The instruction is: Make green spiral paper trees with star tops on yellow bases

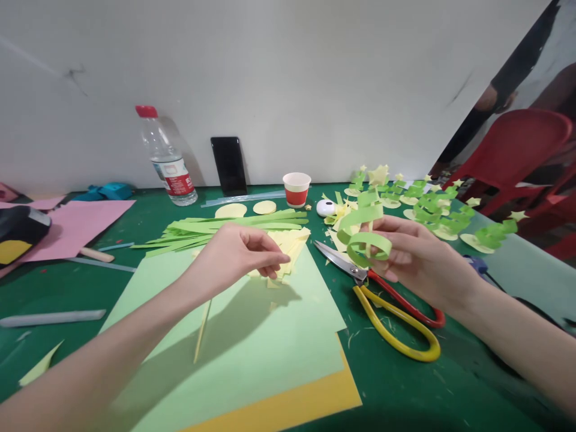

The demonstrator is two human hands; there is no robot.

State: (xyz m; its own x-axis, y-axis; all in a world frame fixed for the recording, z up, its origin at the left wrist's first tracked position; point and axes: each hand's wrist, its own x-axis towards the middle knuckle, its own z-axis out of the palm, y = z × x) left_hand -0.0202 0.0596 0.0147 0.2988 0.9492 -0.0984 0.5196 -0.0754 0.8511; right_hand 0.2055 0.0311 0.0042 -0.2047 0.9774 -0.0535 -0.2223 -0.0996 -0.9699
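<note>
My right hand [405, 252] is closed on a small paper tree [362, 231], a light green strip curled around a thin stick with a pale yellow star at the top. Over the pale green paper sheets [270, 342], my left hand [243, 255] has thumb and fingers pinched together; whatever may be between the fingertips is too small to make out. Yellow paper scraps [292, 249] lie just behind the left fingertips. A thin wooden stick [202, 333] rests on the sheet beneath my left wrist. Large scissors [360, 275] with red and yellow handles lie partly opened below the right hand.
Green paper strips [180, 234] and pale discs [231, 210] lie behind the sheets. A water bottle [173, 174], phone [229, 167] and paper cup [296, 195] stand by the wall. Several finished paper trees [490, 233] are at right, near a red chair [526, 144] and a person's arm [488, 99].
</note>
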